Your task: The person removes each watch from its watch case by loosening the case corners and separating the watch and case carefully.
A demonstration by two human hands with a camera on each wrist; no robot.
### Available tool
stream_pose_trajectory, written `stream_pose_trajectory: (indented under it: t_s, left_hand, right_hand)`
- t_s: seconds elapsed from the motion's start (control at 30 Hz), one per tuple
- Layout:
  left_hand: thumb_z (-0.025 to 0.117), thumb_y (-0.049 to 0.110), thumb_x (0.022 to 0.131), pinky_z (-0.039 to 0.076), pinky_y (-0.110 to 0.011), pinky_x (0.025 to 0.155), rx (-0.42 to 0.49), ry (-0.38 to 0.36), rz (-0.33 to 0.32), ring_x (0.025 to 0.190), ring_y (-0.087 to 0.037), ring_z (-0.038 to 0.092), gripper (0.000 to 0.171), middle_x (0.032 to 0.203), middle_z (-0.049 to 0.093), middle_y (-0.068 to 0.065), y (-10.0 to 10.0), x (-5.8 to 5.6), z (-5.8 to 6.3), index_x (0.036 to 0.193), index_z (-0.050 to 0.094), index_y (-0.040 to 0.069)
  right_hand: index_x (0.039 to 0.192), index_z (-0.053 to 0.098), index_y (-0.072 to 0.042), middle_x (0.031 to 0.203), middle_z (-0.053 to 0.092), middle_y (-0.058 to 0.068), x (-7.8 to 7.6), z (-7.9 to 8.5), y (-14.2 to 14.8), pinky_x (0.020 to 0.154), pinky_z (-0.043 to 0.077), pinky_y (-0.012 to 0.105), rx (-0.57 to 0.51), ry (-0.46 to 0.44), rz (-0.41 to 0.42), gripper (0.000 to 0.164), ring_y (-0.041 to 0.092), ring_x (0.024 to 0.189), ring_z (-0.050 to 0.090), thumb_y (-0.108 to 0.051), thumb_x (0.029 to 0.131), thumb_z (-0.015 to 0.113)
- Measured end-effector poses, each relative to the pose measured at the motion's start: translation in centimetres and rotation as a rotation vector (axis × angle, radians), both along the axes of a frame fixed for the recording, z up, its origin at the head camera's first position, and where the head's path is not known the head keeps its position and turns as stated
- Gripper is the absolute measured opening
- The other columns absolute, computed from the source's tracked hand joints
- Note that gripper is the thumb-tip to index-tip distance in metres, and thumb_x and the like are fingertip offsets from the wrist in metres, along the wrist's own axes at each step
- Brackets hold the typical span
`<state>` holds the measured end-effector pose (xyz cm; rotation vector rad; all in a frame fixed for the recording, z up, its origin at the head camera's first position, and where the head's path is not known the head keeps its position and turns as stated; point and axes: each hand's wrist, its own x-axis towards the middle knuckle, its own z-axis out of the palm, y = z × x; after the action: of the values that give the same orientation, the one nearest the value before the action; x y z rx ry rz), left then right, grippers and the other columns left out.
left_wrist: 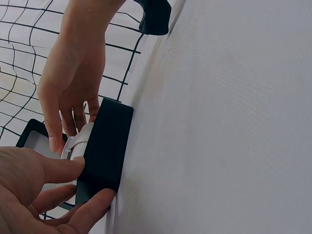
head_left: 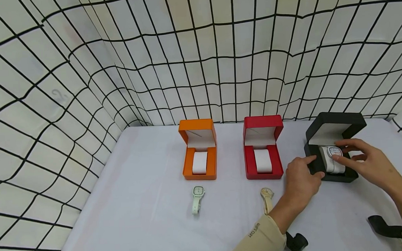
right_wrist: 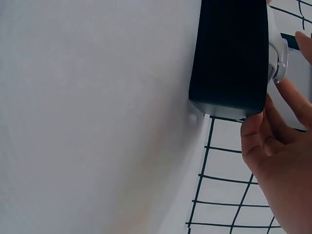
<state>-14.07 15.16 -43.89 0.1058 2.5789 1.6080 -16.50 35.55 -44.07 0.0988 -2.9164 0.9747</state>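
Observation:
At the right of the head view stands a black watch box (head_left: 336, 124) with its lid raised. A white wristwatch (head_left: 335, 151) sits in it, around a white cushion (head_left: 328, 165). My right hand (head_left: 372, 164) pinches this watch between thumb and fingers; its other fingers touch the box's side in the right wrist view. With my left hand (head_left: 300, 177) I grip the box's left front corner, thumb at the rim (left_wrist: 80, 168). The watch's far side is hidden by the box wall in both wrist views.
Open orange (head_left: 197, 125) and red (head_left: 263, 122) watch boxes hold white cushions. A pale green watch (head_left: 198, 192) lies before the orange box, a beige watch (head_left: 267, 194) before the red one, partly behind my left arm. Black wire mesh (head_left: 202, 62) encloses the white table (head_left: 150, 201).

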Motion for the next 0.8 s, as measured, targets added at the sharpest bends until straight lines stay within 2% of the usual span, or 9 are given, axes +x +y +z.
stream_pose_trajectory:
  t_s: [0.1,0.17,0.23,0.27,0.4,0.5,0.6,0.7,0.8]
  left_hand:
    - [0.085,0.013,0.086,0.055,-0.024,0.096,0.003,-0.006,-0.001,0.119,-0.004,0.062,0.047,0.120,0.072,0.006,-0.03,0.04,0.04,0.130,0.074,0.026]
    - [0.085,0.013,0.086,0.056,-0.024,0.096,0.003,-0.005,-0.003,0.120,-0.004,0.062,0.047,0.120,0.072,0.006,-0.06,0.03,0.04,0.130,0.074,0.026]
    - [0.085,0.013,0.086,0.056,-0.024,0.096,-0.002,0.003,-0.005,0.120,-0.005,0.063,0.047,0.121,0.072,0.005,-0.08,-0.02,0.04,0.130,0.074,0.025]
    - [0.085,0.013,0.086,0.056,-0.024,0.096,-0.005,0.005,-0.006,0.120,-0.005,0.063,0.047,0.120,0.072,0.005,-0.08,-0.05,0.04,0.130,0.074,0.025]
    - [0.085,0.013,0.086,0.055,-0.022,0.093,-0.009,0.010,-0.006,0.117,-0.005,0.063,0.046,0.119,0.072,0.004,-0.12,-0.11,0.10,0.130,0.074,0.025]
    - [0.085,0.013,0.086,0.055,-0.021,0.091,-0.005,0.004,-0.008,0.116,-0.004,0.062,0.046,0.118,0.072,0.004,-0.13,-0.06,0.14,0.130,0.074,0.025]
    - [0.085,0.013,0.086,0.055,-0.021,0.092,-0.004,-0.001,-0.011,0.115,-0.003,0.062,0.047,0.117,0.071,0.004,-0.13,0.00,0.16,0.130,0.074,0.025]
    - [0.085,0.013,0.087,0.055,-0.021,0.092,-0.003,-0.004,-0.011,0.115,-0.003,0.062,0.047,0.117,0.071,0.004,-0.12,0.04,0.15,0.130,0.074,0.025]
    - [0.085,0.013,0.087,0.056,-0.022,0.093,-0.003,-0.009,-0.012,0.116,-0.004,0.062,0.047,0.118,0.071,0.005,-0.10,0.08,0.13,0.131,0.073,0.025]
  right_hand:
    - [0.146,0.054,-0.005,0.138,0.054,0.030,-0.13,0.08,0.12,0.069,0.041,0.016,0.013,-0.044,0.040,0.061,0.003,0.105,0.045,-0.038,0.097,0.072]
    - [0.149,0.051,-0.004,0.142,0.050,0.033,-0.25,0.23,0.17,0.070,0.044,0.021,0.023,-0.083,0.065,0.064,0.023,0.111,0.052,-0.038,0.098,0.071]
    - [0.152,0.047,-0.004,0.146,0.046,0.035,-0.39,0.42,0.14,0.073,0.047,0.030,0.038,-0.121,0.080,0.068,0.042,0.111,0.052,-0.039,0.098,0.070]
    - [0.153,0.045,-0.004,0.147,0.044,0.036,-0.44,0.49,0.13,0.075,0.048,0.035,0.045,-0.133,0.087,0.070,0.047,0.111,0.051,-0.040,0.099,0.069]
    - [0.156,0.040,-0.002,0.149,0.040,0.038,-0.50,0.57,0.15,0.082,0.047,0.049,0.059,-0.154,0.107,0.074,0.050,0.115,0.046,-0.038,0.099,0.069]
    - [0.154,0.043,-0.001,0.147,0.043,0.037,-0.40,0.44,0.17,0.084,0.044,0.050,0.048,-0.126,0.125,0.070,0.048,0.115,0.045,-0.033,0.098,0.071]
    - [0.146,0.051,-0.004,0.140,0.052,0.028,-0.25,0.28,0.21,0.081,0.043,0.037,0.038,-0.075,0.122,0.063,0.024,0.115,0.047,-0.031,0.095,0.076]
    - [0.139,0.057,-0.007,0.133,0.058,0.017,-0.18,0.17,0.30,0.076,0.041,0.024,0.021,-0.029,0.126,0.057,-0.002,0.105,0.041,-0.028,0.092,0.080]
    - [0.136,0.059,-0.009,0.125,0.057,0.001,-0.12,0.09,0.47,0.073,0.040,0.018,0.008,-0.010,0.131,0.055,-0.010,0.097,0.037,-0.027,0.090,0.082]
